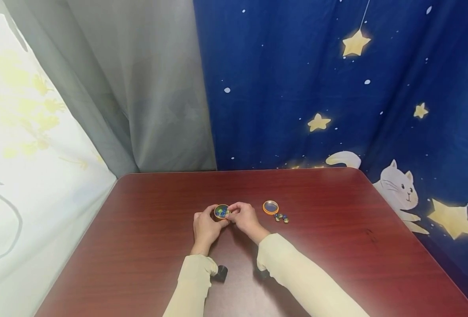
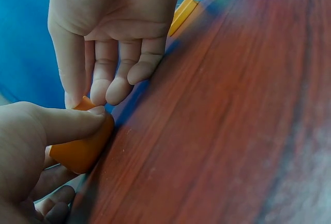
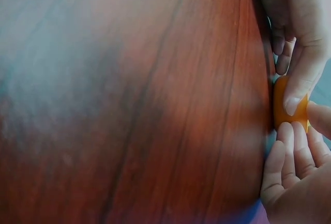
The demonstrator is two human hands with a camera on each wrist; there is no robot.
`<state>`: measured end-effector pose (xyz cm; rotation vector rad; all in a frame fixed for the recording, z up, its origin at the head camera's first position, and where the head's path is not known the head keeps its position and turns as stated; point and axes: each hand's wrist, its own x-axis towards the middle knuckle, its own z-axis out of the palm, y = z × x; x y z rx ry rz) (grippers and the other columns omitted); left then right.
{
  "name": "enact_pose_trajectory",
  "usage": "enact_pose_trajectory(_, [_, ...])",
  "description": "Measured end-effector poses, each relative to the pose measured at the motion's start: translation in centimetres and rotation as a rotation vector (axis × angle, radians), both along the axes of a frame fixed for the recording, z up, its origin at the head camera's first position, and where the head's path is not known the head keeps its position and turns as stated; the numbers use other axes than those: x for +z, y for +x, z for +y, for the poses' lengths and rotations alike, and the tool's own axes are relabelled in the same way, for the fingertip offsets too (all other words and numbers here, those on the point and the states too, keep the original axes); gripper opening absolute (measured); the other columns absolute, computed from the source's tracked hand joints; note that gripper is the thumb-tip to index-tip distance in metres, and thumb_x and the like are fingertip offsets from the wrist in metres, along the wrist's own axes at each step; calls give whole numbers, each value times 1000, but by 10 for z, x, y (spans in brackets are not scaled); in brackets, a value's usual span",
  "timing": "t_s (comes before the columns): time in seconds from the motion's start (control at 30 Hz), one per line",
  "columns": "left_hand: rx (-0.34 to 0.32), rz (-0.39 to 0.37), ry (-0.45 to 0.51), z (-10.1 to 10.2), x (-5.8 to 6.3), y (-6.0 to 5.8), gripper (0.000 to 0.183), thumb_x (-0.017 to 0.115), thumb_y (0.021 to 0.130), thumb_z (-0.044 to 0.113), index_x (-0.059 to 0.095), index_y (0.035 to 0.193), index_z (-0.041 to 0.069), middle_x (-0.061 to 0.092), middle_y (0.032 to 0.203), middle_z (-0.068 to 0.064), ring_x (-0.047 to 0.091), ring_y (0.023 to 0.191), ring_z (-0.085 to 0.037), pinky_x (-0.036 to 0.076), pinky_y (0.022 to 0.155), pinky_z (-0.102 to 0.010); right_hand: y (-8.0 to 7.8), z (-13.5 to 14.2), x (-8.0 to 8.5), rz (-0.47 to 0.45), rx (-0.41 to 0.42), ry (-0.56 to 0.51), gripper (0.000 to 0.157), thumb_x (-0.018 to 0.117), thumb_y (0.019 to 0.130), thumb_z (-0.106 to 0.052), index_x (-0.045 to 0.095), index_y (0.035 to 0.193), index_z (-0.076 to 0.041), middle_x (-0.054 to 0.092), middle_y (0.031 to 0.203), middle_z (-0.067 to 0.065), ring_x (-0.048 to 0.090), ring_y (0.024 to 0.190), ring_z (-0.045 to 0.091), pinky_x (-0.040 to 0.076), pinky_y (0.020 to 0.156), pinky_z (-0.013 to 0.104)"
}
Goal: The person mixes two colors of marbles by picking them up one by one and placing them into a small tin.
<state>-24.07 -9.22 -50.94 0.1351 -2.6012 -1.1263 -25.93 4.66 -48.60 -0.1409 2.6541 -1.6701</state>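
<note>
My left hand (image 1: 207, 229) grips a small round orange container (image 1: 217, 216) by its side, thumb on the near wall in the left wrist view. Inside it lie several blue, green and yellow glass marbles (image 1: 220, 213). At the container's right rim is my right hand (image 1: 245, 217), thumb and fingertips bent close together. Whether a marble sits between those fingertips is hidden. In the right wrist view both hands meet at the orange wall (image 3: 282, 107).
Right of the hands, a round orange-rimmed piece with a see-through middle (image 1: 271, 207) lies on the reddish wooden table (image 1: 159, 198). Several loose marbles (image 1: 280, 218) lie just in front of it. Grey and blue curtains (image 1: 265, 110) hang behind the table.
</note>
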Motion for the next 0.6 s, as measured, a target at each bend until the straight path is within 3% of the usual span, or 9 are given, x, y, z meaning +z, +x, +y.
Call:
enact_pose_trajectory(0.33, [-5, -10, 14, 0, -1, -1, 64, 91, 66, 34, 67, 120, 8, 70, 99, -9, 48, 100, -30, 42, 83, -43, 1, 1, 1, 13, -1, 1, 14, 79, 78, -4, 72, 90, -1, 65, 68, 1, 58, 57, 9, 49, 53, 24])
enact_pose_trajectory(0.6, [-4, 0, -3, -1, 0, 0, 65, 90, 66, 36, 67, 119, 7, 70, 99, -10, 49, 100, -30, 41, 83, -44, 2, 6, 1, 25, 45, 20, 16, 79, 79, -6, 71, 92, -2, 64, 68, -1, 58, 58, 8, 48, 54, 24])
